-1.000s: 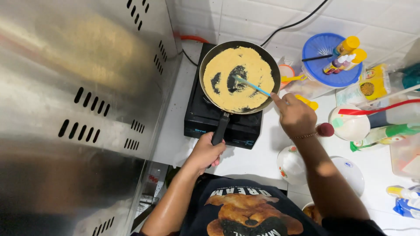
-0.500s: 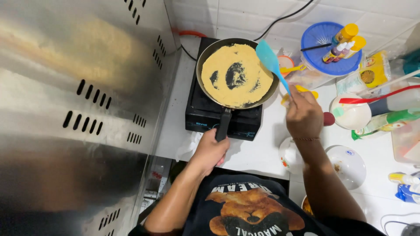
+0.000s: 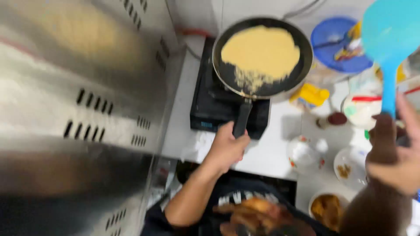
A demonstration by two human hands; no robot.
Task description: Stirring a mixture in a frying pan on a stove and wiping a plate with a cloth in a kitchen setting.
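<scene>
My left hand (image 3: 225, 146) grips the black handle of a dark frying pan (image 3: 302, 72) that is lifted and tilted over a black countertop cooker (image 3: 214, 107). A yellow omelette (image 3: 261, 51) lies in the pan, shifted toward the far side, with crumbly bits at its near edge. My right hand (image 3: 400, 159) is raised at the right, closed around the handle of a light blue spatula (image 3: 387, 39), whose blade is high near the camera, away from the pan. The picture is motion-blurred.
A shiny metal hood with vent slots (image 3: 78, 100) fills the left. On the white counter (image 3: 271, 153) to the right stand a blue round basket (image 3: 339, 46), a yellow container (image 3: 311, 94), small white bowls (image 3: 305, 153) and a bowl of brown food (image 3: 327, 207).
The pan has been lifted and tilted, and the omelette now shows an unbroken yellow face without the dark patches. My right hand has pulled the spatula up and right, away from the pan.
</scene>
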